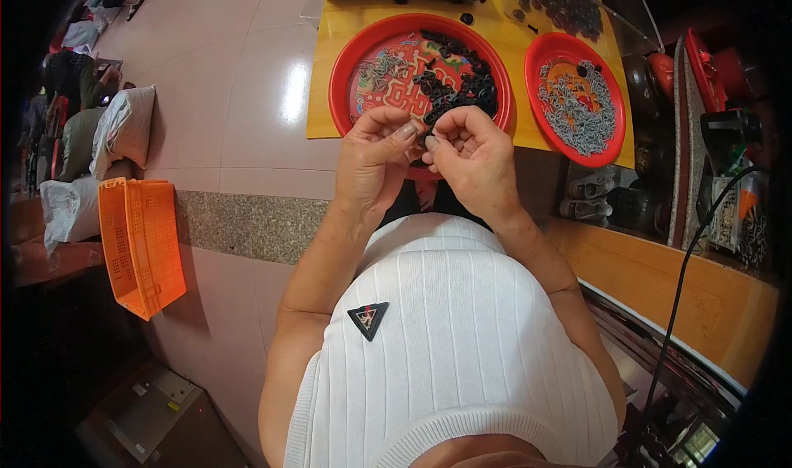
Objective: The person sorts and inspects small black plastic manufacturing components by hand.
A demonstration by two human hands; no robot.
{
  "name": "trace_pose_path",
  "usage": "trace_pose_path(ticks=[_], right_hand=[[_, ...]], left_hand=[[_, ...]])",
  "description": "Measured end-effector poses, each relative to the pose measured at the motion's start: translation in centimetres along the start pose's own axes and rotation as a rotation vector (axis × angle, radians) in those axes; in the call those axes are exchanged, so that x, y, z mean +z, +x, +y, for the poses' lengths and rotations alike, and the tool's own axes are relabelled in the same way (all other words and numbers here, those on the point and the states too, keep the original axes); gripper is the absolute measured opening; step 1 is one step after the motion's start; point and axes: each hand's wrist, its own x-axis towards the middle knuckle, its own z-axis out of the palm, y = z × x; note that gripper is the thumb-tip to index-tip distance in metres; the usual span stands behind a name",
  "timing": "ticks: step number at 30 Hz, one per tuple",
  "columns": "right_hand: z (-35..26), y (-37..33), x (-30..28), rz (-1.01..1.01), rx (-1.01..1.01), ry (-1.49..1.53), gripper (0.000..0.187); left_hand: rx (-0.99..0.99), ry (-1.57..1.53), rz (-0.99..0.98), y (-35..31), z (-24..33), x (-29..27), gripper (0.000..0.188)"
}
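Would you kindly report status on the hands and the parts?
Left hand, right hand: pinching close together over larger red tray. Anything held: too small to tell. Black parts, small grey pieces in tray. No obstruction visible.

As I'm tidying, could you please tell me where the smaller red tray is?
In the head view, the smaller red tray lies at the upper right on the yellow table, to the right of the larger red tray and the right hand.

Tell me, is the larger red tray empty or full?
Neither: the larger red tray is partly filled. Black pieces lie heaped at its right, silvery pieces at its left, and its patterned bottom shows between.
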Motion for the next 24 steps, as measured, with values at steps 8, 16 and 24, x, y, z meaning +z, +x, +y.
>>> trace_pose_path(ticks=[8, 16, 24], right_hand=[[0.0, 0.1, -0.2, 0.016, 0.012, -0.023, 0.012], [0.2, 0.0, -0.2, 0.038, -0.006, -0.069, 0.011], [1.2, 0.2, -0.3, 0.040, -0.052, -0.063, 0.008]], left_hand=[[0.062, 0.084, 0.029, 0.0, -0.2, 0.1, 0.016], [0.118, 0.173, 0.086, -0.5, -0.6, 0.5, 0.014], [0.257, 0.353, 0.106, -0.5, -1.5, 1.1, 0.010]])
